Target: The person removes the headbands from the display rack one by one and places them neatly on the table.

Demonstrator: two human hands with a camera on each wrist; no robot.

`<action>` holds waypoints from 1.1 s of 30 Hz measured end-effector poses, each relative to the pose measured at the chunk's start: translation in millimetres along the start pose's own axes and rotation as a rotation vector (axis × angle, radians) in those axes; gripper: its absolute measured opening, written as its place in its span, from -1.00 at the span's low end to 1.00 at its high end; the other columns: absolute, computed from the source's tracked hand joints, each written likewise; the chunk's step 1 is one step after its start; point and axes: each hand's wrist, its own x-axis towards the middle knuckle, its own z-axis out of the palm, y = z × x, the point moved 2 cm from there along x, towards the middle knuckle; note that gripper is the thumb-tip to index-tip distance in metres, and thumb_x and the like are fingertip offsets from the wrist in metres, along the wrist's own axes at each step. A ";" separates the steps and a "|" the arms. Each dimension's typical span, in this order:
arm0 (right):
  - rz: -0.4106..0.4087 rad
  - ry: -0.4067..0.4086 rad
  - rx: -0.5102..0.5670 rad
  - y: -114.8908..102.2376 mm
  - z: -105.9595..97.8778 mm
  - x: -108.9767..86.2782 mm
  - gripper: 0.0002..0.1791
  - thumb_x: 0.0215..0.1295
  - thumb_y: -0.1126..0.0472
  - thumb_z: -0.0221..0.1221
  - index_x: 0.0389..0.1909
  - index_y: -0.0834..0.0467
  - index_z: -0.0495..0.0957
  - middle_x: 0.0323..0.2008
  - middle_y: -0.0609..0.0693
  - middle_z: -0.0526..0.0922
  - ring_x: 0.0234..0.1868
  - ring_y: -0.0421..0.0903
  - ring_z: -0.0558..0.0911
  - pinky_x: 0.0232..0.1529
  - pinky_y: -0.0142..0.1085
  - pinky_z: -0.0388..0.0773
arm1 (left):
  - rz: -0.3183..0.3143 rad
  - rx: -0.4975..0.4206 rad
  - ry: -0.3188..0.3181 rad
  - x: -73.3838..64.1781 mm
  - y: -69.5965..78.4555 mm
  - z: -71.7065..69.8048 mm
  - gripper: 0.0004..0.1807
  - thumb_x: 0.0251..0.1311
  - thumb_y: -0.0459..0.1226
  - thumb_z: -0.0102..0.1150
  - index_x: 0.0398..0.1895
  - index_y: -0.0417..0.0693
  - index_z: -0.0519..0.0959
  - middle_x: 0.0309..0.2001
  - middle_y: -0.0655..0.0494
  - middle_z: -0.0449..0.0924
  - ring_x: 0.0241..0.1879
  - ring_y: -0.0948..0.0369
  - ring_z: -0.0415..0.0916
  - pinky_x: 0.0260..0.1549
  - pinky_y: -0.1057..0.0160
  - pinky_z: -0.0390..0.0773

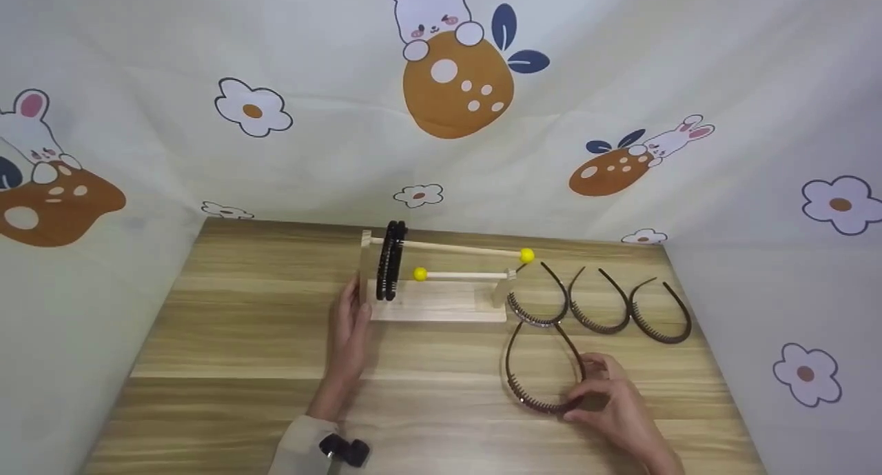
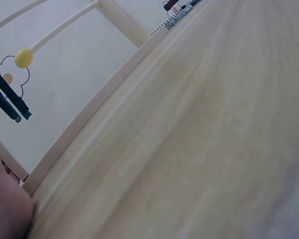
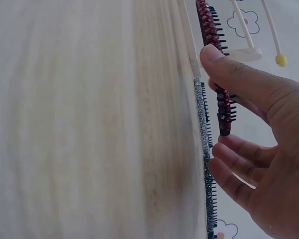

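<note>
A toothed headband [image 1: 544, 405] with dark red stones along its band [image 3: 209, 24] is pinched between the thumb and fingers of my right hand [image 1: 617, 406]. It is held near the table's right half, its open ends pointing away from me. My left hand [image 1: 351, 337] grips the left end of a wooden rack [image 1: 441, 313], thumb in front and fingers partly hidden behind the post. Two black headbands [image 1: 390, 261] hang on the rack's upper rod [image 1: 462, 248], near its left end. Yellow balls cap the upper rod and the lower rod [image 1: 468, 276].
Three more headbands lie in a row right of the rack: a silvery left one [image 1: 541, 321], a middle one [image 1: 599, 329] and a right one [image 1: 665, 337]. The wood-grain table [image 1: 234, 344] is bordered by a printed cloth [image 1: 317, 158] at the back and sides.
</note>
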 end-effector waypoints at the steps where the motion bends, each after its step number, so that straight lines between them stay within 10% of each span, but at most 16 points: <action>1: 0.001 -0.007 0.000 0.4 0.1 -0.3 -0.53 -0.32 0.21 0.82 -0.43 -0.30 0.81 0.29 0.10 0.63 0.27 0.15 0.61 0.42 -0.55 0.26 | 0.002 -0.004 0.001 -0.2 -0.6 0.0 -0.37 0.76 -0.28 -0.07 0.77 -0.22 0.13 0.72 -0.21 0.15 0.69 -0.16 0.17 0.67 0.25 0.21; 6: 0.062 -0.059 0.007 2.3 0.4 -0.8 -0.54 -0.30 0.22 0.82 -0.44 -0.30 0.82 0.31 0.12 0.61 0.35 0.19 0.56 0.47 -0.54 0.11 | 0.015 -0.001 0.006 -0.7 -0.4 0.0 -0.38 0.76 -0.30 -0.07 0.76 -0.23 0.15 0.72 -0.23 0.15 0.68 -0.18 0.17 0.64 0.34 0.21; 14: 0.165 -0.131 0.008 4.2 0.2 1.1 -0.59 -0.22 0.20 0.80 -0.42 -0.26 0.82 0.38 0.18 0.55 0.46 0.29 0.47 0.61 0.33 0.21 | -0.003 0.009 0.003 -1.3 0.6 -0.7 -0.36 0.76 -0.27 -0.06 0.76 -0.21 0.14 0.72 -0.23 0.15 0.68 -0.17 0.17 0.70 0.06 0.20; 18: 0.154 -0.146 -0.012 5.1 0.2 0.9 -0.58 -0.20 0.21 0.79 -0.40 -0.27 0.81 0.41 0.22 0.53 0.47 0.34 0.45 0.61 0.38 0.23 | -0.011 0.010 0.004 -1.5 0.7 -0.8 -0.37 0.76 -0.27 -0.07 0.76 -0.21 0.14 0.72 -0.23 0.15 0.69 -0.16 0.17 0.70 -0.04 0.18; 27: 0.161 -0.165 -0.084 3.1 0.6 3.8 -0.51 -0.18 0.26 0.78 -0.32 -0.25 0.75 0.42 0.25 0.53 0.48 0.38 0.42 0.53 0.41 0.36 | 0.040 -0.002 0.005 0.1 0.0 0.0 -0.38 0.75 -0.31 -0.10 0.76 -0.24 0.14 0.71 -0.28 0.13 0.69 -0.20 0.14 0.62 0.44 0.16; 33: 0.171 -0.182 -0.102 2.0 -0.2 4.9 -0.48 -0.19 0.25 0.78 -0.27 -0.24 0.75 0.47 0.29 0.49 0.52 0.43 0.39 0.54 0.43 0.34 | 0.033 0.005 0.012 -0.1 0.0 0.4 -0.36 0.74 -0.31 -0.06 0.76 -0.22 0.15 0.72 -0.26 0.13 0.68 -0.20 0.17 0.66 0.28 0.20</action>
